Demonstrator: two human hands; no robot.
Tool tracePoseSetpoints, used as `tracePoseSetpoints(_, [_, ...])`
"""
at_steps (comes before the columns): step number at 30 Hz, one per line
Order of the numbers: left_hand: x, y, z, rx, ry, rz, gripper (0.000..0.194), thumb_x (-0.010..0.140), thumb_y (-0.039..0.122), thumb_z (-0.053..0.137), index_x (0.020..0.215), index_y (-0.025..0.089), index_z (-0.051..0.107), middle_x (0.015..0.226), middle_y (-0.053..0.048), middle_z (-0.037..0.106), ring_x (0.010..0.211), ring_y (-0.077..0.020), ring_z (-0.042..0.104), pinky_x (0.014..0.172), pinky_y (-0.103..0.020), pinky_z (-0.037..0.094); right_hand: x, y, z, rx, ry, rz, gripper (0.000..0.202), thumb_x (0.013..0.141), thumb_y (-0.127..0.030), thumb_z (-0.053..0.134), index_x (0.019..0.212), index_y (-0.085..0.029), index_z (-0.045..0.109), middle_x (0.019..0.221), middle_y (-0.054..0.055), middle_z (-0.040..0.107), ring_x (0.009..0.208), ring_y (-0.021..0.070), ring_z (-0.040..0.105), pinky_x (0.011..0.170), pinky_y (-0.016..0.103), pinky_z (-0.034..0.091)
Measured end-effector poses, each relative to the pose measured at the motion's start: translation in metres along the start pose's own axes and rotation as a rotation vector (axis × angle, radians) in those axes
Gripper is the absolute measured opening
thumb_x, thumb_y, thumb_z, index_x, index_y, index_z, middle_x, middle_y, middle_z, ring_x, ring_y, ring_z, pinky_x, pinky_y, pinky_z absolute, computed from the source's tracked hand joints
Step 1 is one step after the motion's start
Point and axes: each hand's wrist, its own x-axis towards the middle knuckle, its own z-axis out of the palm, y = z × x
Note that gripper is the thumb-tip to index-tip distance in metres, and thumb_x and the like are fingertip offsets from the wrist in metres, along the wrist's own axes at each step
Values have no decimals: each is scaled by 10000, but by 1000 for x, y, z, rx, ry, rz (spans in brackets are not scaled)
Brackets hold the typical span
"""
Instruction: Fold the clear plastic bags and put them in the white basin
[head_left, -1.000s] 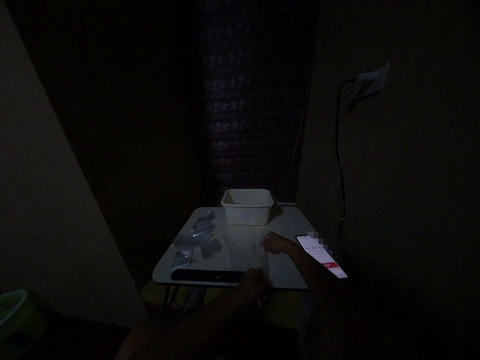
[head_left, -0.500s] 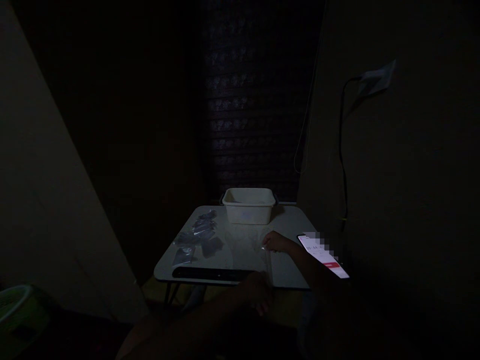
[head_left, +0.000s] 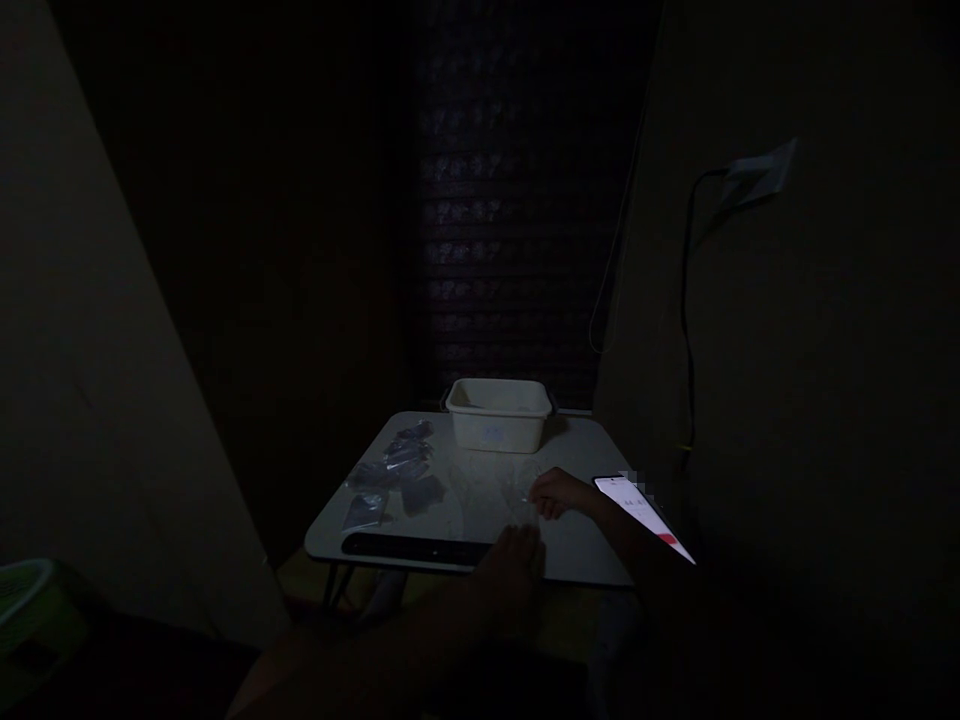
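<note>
The scene is very dark. My right hand is closed over the right half of the table, its fingertips pinching a thin clear plastic piece. Nearer the front edge, my left hand is closed at the lower end of that plastic; what its fingers hold is hidden in shadow. Several clear plastic packets lie in a loose pile on the left of the table. A white tub stands at the back of the table.
A small white table has a long dark slot along its front edge. A lit phone leans at the right edge. A cable hangs from a wall socket. A green basket stands at lower left.
My left hand has moved up and forward, closer to my right hand. My right hand has shifted slightly right and down. The camera view has tilted a little.
</note>
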Motion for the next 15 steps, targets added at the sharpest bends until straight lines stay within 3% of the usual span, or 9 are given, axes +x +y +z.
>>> tracePoseSetpoints(4, [-2, 4, 8, -18, -55, -55, 669, 662, 476, 318, 1158, 41, 204, 1216, -166, 198, 1104, -260, 136, 867, -411, 92, -4, -5, 5, 80, -44, 16, 101, 579, -222, 465, 582, -125, 493, 460, 1, 540, 398, 76, 491, 393, 175, 367])
tracePoseSetpoints(8, [1, 5, 15, -37, -71, -78, 670, 661, 479, 318, 1167, 57, 194, 1225, -154, 178, 1107, -249, 143, 865, -400, 110, -2, -7, 10, 178, -76, 4, 90, 584, -208, 453, 592, -129, 495, 483, 6, 549, 440, 87, 510, 460, 209, 396])
tracePoseSetpoints(13, [2, 7, 22, -30, -71, -97, 629, 685, 456, 285, 1176, 79, 177, 1224, -135, 196, 1111, -236, 139, 859, -406, 123, 13, -9, 12, 226, 202, -113, 36, 568, -159, 462, 568, -135, 490, 476, -20, 524, 441, 64, 487, 492, 198, 388])
tracePoseSetpoints(15, [0, 8, 20, -30, -67, -99, 641, 681, 459, 290, 1178, 74, 167, 1226, -137, 190, 1113, -238, 127, 859, -412, 118, 17, -9, 13, 257, 214, -120, 36, 565, -154, 463, 575, -137, 492, 485, -17, 528, 447, 69, 490, 497, 207, 390])
